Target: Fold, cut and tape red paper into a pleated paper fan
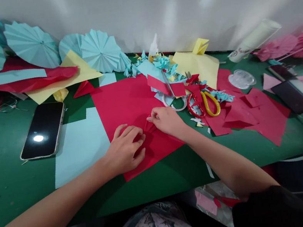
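I see the left hand (126,147) half-open, resting on the flat red sheet (125,98); at its two o'clock, the right hand (167,121) pinches a small folded red piece (149,125).

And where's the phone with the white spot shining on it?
In the head view, the phone lies at the left on the green table, next to the pale blue sheet.

2 hands (127,149) | 2 yellow sheets (197,67) — large | 1 clear dish (241,79) | 1 pale cylinder (255,39)
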Tool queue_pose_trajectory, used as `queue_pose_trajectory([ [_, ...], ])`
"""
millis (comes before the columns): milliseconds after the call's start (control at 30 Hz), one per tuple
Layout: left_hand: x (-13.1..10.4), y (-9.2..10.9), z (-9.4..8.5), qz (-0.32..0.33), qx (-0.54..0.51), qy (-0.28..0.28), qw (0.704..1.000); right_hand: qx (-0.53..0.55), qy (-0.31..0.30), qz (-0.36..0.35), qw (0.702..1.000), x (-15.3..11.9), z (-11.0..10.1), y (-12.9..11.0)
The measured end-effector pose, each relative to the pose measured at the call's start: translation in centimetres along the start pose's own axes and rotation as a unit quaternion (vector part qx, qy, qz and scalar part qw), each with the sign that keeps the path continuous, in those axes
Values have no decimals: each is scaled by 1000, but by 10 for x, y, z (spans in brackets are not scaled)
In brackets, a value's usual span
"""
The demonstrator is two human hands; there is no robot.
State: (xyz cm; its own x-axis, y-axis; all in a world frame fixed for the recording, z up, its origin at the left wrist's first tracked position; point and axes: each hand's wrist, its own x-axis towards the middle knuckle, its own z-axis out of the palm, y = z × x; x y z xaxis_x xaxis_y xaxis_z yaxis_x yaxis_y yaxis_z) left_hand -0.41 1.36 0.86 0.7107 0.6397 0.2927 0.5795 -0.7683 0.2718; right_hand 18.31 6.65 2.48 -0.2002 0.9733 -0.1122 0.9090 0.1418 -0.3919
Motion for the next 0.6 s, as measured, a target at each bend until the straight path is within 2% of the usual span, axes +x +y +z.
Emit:
queue_pose_trajectory([
  [200, 1, 0, 5, 30, -16, 6, 999, -35, -5, -10, 999, 1, 0, 2],
  [333, 2, -1, 5, 9, -44, -3, 999, -78, -19, -11, 997, 1, 0, 2],
  [600, 4, -2, 2, -7, -60, -23, 998, -104, 31, 44, 993, 11, -1, 7],
])
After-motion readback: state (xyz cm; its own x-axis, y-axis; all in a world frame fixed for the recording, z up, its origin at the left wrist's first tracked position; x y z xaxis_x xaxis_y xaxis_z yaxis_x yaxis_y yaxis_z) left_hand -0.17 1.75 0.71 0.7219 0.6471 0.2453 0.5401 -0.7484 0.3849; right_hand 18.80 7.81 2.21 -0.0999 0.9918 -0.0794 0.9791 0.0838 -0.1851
